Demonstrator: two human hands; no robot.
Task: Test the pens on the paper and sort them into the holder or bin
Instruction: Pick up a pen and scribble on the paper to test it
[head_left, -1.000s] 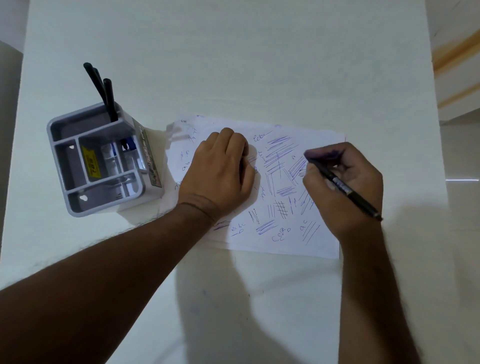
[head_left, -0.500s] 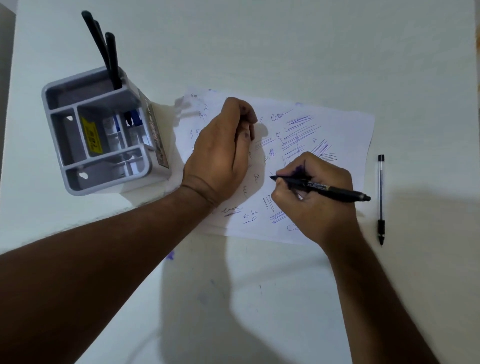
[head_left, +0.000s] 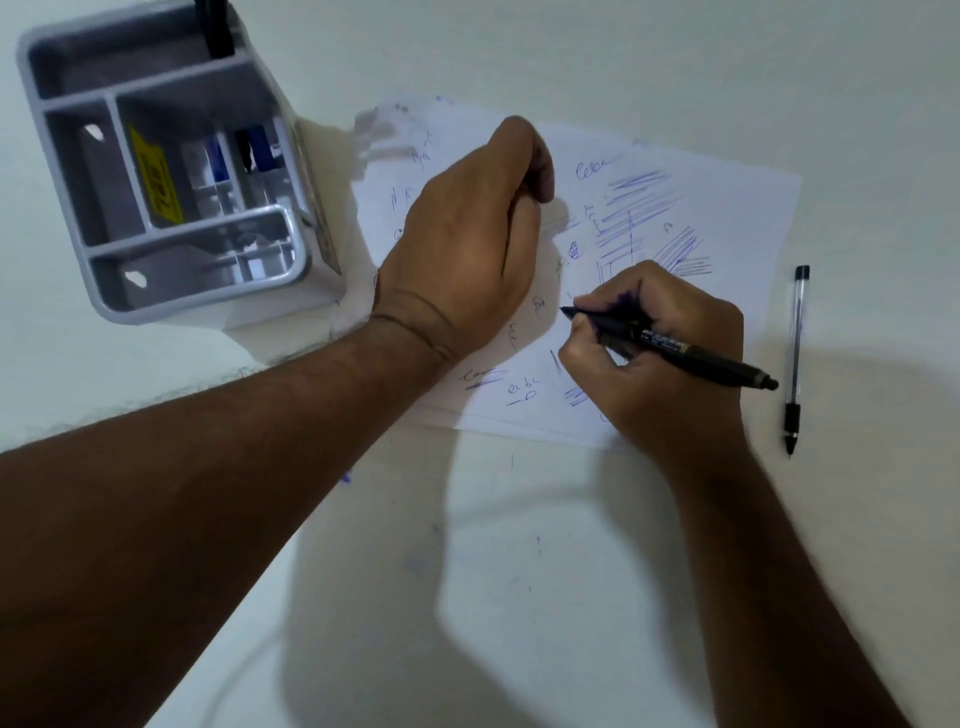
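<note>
Gripping a black pen (head_left: 675, 348) in a writing hold, the right hand (head_left: 660, 358) rests on the paper (head_left: 727, 208), the tip pointing left at the sheet's middle. The left hand (head_left: 467, 244) lies on the paper's left half, fingers curled loosely together, holding nothing visible. Blue scribbles cover the sheet. A clear-barrelled pen (head_left: 795, 358) lies on the table (head_left: 623, 52) just right of the paper. Left of the paper stands the grey holder (head_left: 171, 176); dark pens (head_left: 215, 26) rise from its rear compartment.
</note>
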